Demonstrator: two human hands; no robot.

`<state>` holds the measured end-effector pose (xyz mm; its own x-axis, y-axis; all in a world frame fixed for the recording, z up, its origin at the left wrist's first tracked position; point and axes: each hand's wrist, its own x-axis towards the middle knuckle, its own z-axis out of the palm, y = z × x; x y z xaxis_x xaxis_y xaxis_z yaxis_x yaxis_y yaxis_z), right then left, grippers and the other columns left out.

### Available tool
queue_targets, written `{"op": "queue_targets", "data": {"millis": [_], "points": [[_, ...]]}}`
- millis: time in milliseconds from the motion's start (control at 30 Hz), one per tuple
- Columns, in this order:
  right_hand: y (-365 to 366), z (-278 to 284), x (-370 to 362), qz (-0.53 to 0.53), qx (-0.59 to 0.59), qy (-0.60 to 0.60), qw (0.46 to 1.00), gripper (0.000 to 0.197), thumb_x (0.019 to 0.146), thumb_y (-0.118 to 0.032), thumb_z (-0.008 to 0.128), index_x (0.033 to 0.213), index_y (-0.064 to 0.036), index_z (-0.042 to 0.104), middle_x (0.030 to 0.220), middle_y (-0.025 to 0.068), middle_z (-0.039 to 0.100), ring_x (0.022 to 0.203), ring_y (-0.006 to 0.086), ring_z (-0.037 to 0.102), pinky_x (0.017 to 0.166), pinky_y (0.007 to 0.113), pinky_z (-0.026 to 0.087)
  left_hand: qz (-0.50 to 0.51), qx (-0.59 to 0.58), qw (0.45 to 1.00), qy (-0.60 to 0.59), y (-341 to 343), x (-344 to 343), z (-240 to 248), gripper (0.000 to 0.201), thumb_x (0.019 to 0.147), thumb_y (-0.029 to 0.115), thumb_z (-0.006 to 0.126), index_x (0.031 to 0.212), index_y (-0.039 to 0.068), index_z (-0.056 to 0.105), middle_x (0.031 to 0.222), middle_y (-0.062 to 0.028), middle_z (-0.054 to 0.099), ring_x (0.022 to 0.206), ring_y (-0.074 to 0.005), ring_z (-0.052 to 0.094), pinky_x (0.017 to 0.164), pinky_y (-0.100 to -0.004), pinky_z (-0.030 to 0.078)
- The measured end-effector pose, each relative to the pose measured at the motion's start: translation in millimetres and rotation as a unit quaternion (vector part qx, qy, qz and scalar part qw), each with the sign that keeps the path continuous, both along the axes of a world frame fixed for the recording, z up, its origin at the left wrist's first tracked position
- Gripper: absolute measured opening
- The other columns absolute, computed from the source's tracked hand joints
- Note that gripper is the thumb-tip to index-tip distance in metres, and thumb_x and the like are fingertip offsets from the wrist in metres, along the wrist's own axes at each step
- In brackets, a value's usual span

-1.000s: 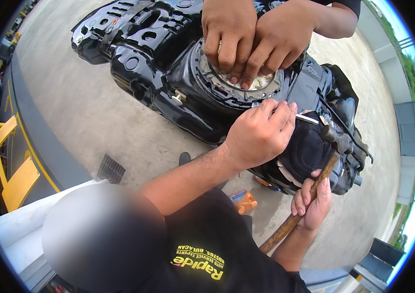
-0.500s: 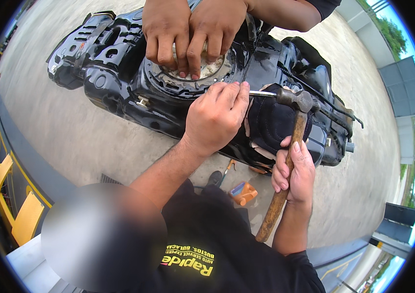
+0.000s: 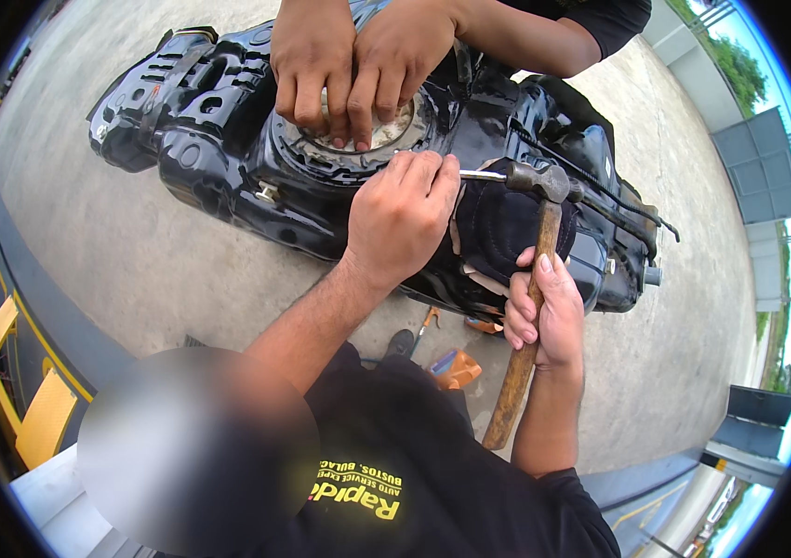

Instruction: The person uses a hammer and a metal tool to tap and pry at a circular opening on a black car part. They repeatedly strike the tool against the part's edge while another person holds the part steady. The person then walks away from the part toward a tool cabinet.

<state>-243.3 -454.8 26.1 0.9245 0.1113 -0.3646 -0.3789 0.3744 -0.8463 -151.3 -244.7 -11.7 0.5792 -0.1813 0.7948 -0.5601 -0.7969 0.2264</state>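
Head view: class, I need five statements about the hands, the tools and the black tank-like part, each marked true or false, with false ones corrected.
1. The right hand grips a hammer by its wooden handle. True.
2. The left hand holds a paintbrush. False: its fingers hold a slim metal rod.
3. An orange container sits on top of the black tank-like part. False: the orange container is on the floor.
4. A co-worker's hands are over the part's pale round centre. True.
5. The rod points away from the hammer. False: its exposed end points toward the hammer's head.
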Motion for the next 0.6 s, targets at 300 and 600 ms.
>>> {"op": "queue_targets", "data": {"millis": [300,600], "points": [[3,1,3,-0.008,-0.004,0.011,1.000,0.026,0.111,-0.033,0.041,0.113,-0.0088,0.048,0.060,0.0003,0.040,0.036,0.0081,0.037,0.033,0.025,0.037,-0.076,0.120,0.980,0.139,-32,14,26,0.010,0.088,0.013,0.060,0.093,0.005,0.060,0.091,-0.0104,0.055,0.088,-0.0282,0.058,0.075,-0.0395,0.050],[-2,8,1,-0.091,-0.015,-0.049,0.994,0.028,0.109,-0.035,0.047,0.113,-0.0066,0.049,0.063,0.0019,0.044,0.040,0.0100,0.041,0.037,0.026,0.039,-0.063,0.108,0.973,0.193,-25,24,17,0.010,0.088,0.014,0.057,0.090,0.003,0.057,0.081,-0.0146,0.062,0.075,-0.0340,0.067,0.068,-0.0449,0.055]]}}
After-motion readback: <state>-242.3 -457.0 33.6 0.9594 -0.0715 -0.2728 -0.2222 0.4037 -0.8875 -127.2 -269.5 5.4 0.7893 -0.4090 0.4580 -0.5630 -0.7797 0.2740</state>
